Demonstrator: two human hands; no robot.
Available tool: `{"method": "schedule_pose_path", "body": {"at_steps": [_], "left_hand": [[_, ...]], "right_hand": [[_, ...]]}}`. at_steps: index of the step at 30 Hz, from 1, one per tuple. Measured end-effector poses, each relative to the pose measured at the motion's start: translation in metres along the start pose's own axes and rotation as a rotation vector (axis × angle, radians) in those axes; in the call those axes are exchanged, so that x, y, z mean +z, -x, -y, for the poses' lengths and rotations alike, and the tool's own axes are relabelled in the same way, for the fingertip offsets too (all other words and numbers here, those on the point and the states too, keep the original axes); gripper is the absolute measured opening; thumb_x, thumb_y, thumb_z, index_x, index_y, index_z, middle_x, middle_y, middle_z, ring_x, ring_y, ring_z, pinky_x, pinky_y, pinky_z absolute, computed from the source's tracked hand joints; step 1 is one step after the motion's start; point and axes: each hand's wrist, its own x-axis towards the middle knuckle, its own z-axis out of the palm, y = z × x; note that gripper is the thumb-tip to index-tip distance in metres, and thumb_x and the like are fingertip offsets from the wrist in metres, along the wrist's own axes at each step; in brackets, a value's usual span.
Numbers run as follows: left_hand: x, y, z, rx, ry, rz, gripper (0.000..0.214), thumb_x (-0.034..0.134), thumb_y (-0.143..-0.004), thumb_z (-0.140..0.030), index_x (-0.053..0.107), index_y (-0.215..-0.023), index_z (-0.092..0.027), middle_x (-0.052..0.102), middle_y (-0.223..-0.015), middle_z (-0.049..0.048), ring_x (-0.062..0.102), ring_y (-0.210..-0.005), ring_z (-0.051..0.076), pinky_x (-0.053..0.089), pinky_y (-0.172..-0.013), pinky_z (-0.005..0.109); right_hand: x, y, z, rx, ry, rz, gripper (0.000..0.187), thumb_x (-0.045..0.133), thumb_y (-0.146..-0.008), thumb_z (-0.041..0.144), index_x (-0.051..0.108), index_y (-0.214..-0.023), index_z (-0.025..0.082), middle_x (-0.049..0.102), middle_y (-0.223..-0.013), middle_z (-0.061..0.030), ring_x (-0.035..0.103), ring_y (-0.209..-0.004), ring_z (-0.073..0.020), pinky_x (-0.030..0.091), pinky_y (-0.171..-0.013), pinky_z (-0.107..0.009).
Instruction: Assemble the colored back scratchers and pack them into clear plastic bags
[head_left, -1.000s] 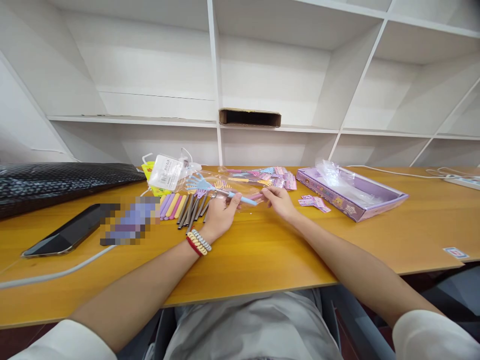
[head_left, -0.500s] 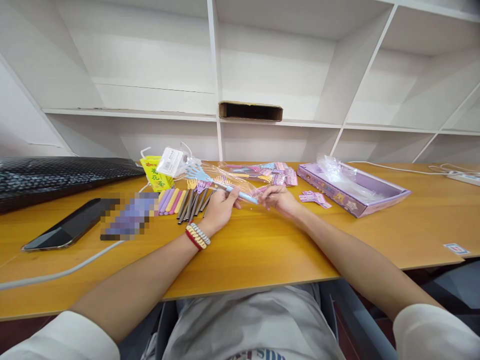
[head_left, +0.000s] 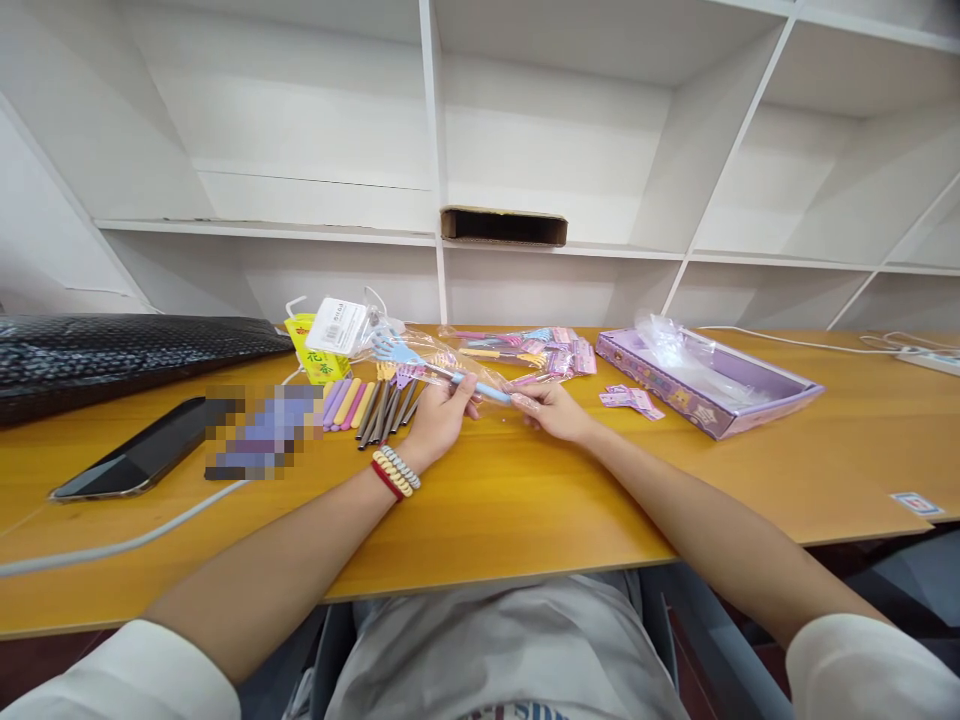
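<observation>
A blue back scratcher (head_left: pixel 487 391) with a hand-shaped head lies in a clear plastic bag (head_left: pixel 439 352) that has a white label card (head_left: pixel 337 324) at its far end. My left hand (head_left: pixel 441 412) is closed round the scratcher's shaft through the bag. At the handle's end, my right hand (head_left: pixel 553 408) pinches the bag's near end. Beyond my left hand lie several dark metal rods (head_left: pixel 381 415) with coloured hand-shaped heads, beside a row of purple, yellow and pink handles (head_left: pixel 345 404).
Packaged scratchers (head_left: pixel 525 352) lie at the back, near small pink cards (head_left: pixel 631 400). To the right stands a purple box (head_left: pixel 712 415) holding clear plastic. A yellow drink carton (head_left: pixel 311 350), a phone (head_left: pixel 142 450) and a black bag (head_left: pixel 127 360) are on the left.
My right hand has shifted slightly left along the bag, its fingers now more closed at the handle's end. The label card has tilted a little; my left hand keeps its grip.
</observation>
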Motion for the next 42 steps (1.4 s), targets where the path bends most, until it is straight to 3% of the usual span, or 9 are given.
{"method": "schedule_pose_path", "body": {"at_steps": [4, 7, 12, 23, 34, 42], "left_hand": [[-0.001, 0.001, -0.001, -0.002, 0.008, 0.003, 0.042, 0.048, -0.082, -0.050, 0.058, -0.064, -0.014, 0.058, -0.052, 0.0022, 0.056, -0.051, 0.013, 0.045, -0.056, 0.025], [-0.001, 0.003, -0.002, -0.011, 0.028, 0.038, 0.041, 0.048, -0.082, -0.050, 0.057, -0.064, -0.014, 0.058, -0.054, 0.0020, 0.056, -0.052, 0.012, 0.045, -0.054, 0.025], [0.002, 0.005, -0.006, -0.035, 0.064, 0.081, 0.040, 0.050, -0.081, -0.051, 0.057, -0.067, -0.014, 0.058, -0.056, 0.0021, 0.056, -0.051, 0.012, 0.044, -0.052, 0.025], [0.005, 0.010, -0.014, -0.049, 0.094, 0.159, 0.036, 0.050, -0.082, -0.048, 0.055, -0.070, -0.015, 0.056, -0.058, 0.0009, 0.054, -0.052, 0.011, 0.043, -0.051, 0.024], [0.002, 0.007, -0.007, -0.012, -0.032, 0.073, 0.041, 0.050, -0.081, -0.049, 0.059, -0.060, -0.015, 0.059, -0.055, 0.0031, 0.054, -0.054, 0.013, 0.041, -0.053, 0.025], [0.002, 0.008, -0.011, 0.013, 0.008, -0.038, 0.037, 0.050, -0.082, -0.047, 0.055, -0.064, -0.016, 0.055, -0.052, -0.0001, 0.052, -0.049, 0.012, 0.039, -0.050, 0.024]], "right_hand": [[0.000, 0.001, -0.002, 0.088, -0.080, 0.023, 0.043, 0.054, -0.077, 0.052, 0.067, -0.088, 0.013, 0.053, -0.059, -0.0005, 0.048, -0.049, -0.0087, 0.038, -0.041, -0.020], [-0.003, 0.002, -0.002, 0.082, -0.162, 0.087, 0.042, 0.060, -0.073, 0.050, 0.068, -0.091, 0.013, 0.055, -0.059, -0.0007, 0.050, -0.051, -0.0096, 0.041, -0.044, -0.021], [-0.005, 0.002, -0.001, 0.085, -0.172, 0.082, 0.041, 0.067, -0.068, 0.042, 0.068, -0.097, 0.011, 0.052, -0.056, 0.0019, 0.041, -0.046, -0.0065, 0.038, -0.044, -0.021], [-0.006, 0.002, 0.001, 0.139, -0.153, 0.201, 0.035, 0.067, -0.067, 0.046, 0.057, -0.071, 0.012, 0.053, -0.059, 0.0015, 0.048, -0.052, -0.0082, 0.038, -0.049, -0.022], [-0.009, 0.002, 0.001, 0.124, -0.096, 0.258, 0.037, 0.058, -0.075, 0.050, 0.053, -0.075, 0.014, 0.055, -0.062, -0.0005, 0.052, -0.056, -0.0093, 0.041, -0.051, -0.021], [-0.013, 0.003, 0.006, 0.086, -0.060, 0.349, 0.037, 0.056, -0.077, 0.050, 0.055, -0.081, 0.013, 0.057, -0.069, -0.0017, 0.055, -0.061, -0.0103, 0.042, -0.056, -0.022]]}}
